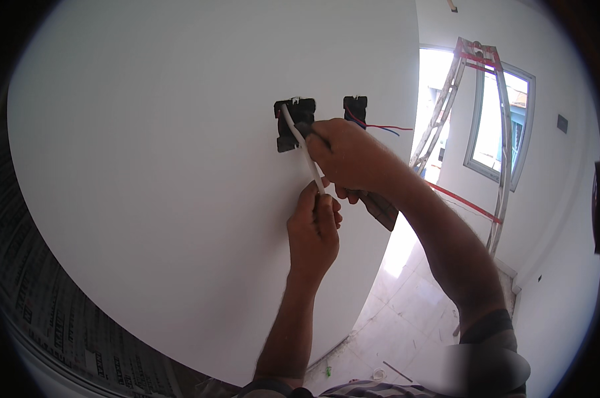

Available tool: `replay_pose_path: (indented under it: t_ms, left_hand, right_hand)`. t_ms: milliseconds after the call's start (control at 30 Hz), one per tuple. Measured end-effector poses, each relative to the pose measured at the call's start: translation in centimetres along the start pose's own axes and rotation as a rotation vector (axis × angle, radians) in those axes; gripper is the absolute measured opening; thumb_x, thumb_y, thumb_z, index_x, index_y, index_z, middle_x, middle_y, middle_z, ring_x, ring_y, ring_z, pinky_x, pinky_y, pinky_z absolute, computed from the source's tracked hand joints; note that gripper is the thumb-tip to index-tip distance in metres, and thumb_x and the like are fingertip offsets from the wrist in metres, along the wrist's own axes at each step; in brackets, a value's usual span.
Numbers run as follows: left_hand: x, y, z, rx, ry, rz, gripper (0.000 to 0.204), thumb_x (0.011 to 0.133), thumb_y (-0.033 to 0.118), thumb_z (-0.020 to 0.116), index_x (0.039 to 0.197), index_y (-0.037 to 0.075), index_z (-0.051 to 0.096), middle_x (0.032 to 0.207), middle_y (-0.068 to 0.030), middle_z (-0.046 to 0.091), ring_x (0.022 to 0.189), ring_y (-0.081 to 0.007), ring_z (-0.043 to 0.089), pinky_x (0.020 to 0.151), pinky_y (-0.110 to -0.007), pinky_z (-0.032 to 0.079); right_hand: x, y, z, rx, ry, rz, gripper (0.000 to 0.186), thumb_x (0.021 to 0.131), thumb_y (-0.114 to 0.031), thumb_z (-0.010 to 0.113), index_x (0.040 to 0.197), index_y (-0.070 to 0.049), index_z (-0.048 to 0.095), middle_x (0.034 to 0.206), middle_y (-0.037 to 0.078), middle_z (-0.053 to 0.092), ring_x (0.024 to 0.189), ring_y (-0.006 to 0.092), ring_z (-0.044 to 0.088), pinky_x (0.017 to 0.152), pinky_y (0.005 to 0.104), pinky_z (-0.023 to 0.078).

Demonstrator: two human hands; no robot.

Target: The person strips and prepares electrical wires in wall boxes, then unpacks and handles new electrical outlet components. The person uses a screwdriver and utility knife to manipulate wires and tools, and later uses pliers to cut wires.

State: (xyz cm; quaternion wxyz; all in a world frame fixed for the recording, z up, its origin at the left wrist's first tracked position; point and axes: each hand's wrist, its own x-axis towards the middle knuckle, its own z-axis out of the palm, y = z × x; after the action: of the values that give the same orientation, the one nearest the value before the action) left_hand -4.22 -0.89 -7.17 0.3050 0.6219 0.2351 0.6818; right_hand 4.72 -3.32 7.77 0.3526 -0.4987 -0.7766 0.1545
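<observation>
A white cable (308, 162) comes out of a black recessed wall box (294, 101) in the white wall. My left hand (313, 235) grips the cable lower down, with thumb and fingers wrapped round it. My right hand (349, 156) is closed on a dark tool (381, 211), whose lower part sticks out below the fingers; its upper end is beside the cable, just at the box, and too hidden to make out. A second black box (355, 105) to the right has red and blue wires (386, 127) hanging out.
A stepladder (502, 136) with red straps stands right of the wall, by a bright opening and a window (475, 159). Pale floor tiles (406, 292) with scattered bits show below. A white side wall (558, 298) runs along the right, and printed sheeting (41, 305) lies at lower left.
</observation>
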Motion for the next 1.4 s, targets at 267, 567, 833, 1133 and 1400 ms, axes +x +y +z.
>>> replay_pose_path:
  t_ms: [267,567,833,1133,1400]
  left_hand:
    - [-1.1,2.0,-1.0,0.098,0.055,-0.039,0.026,0.105,0.012,0.049,0.118,-0.005,0.065,0.078,-0.0047,0.063,0.065,-0.0099,0.06,0.059,-0.025,0.052]
    - [-1.9,4.9,-5.8,0.283,0.209,0.289,0.021,0.099,0.008,0.063,0.114,-0.006,0.068,0.07,-0.0034,0.065,0.059,-0.0077,0.06,0.056,-0.022,0.05]
    - [1.9,9.0,-7.5,0.768,0.152,0.657,0.015,0.093,0.005,0.07,0.108,0.002,0.072,0.08,-0.0076,0.071,0.066,-0.0132,0.066,0.055,-0.028,0.053]
    - [8.4,14.2,-6.3,1.276,-0.322,0.995,0.017,0.085,0.001,0.072,0.102,0.003,0.074,0.098,-0.0069,0.075,0.093,-0.0231,0.065,0.08,-0.036,0.056]
    - [11.6,12.5,-5.2,1.53,-0.756,1.008,0.009,0.082,0.005,0.075,0.09,0.003,0.076,0.094,-0.0066,0.072,0.093,-0.0223,0.064,0.086,-0.035,0.056]
  right_hand:
    - [-1.3,0.8,0.7,0.008,0.043,0.015,0.029,0.101,-0.018,0.04,0.087,0.004,0.052,0.061,0.01,0.056,0.043,0.0172,0.062,0.036,0.0297,0.05]
    - [-2.3,0.8,1.2,0.012,0.056,0.074,0.029,0.103,-0.019,0.04,0.084,0.001,0.05,0.059,0.008,0.054,0.043,0.0159,0.061,0.037,0.0295,0.051]
    - [-2.8,1.6,1.2,0.007,0.036,0.095,0.028,0.103,-0.019,0.038,0.086,0.0,0.05,0.06,0.008,0.054,0.044,0.0154,0.061,0.038,0.0292,0.052]
    - [-3.6,1.9,2.3,0.039,0.048,0.056,0.027,0.104,-0.017,0.039,0.086,0.0,0.05,0.06,0.007,0.054,0.044,0.0146,0.059,0.039,0.0306,0.052]
    - [-3.6,3.8,2.9,0.097,0.071,0.025,0.026,0.103,-0.016,0.04,0.088,0.001,0.051,0.06,0.007,0.055,0.045,0.0146,0.058,0.041,0.0315,0.053]
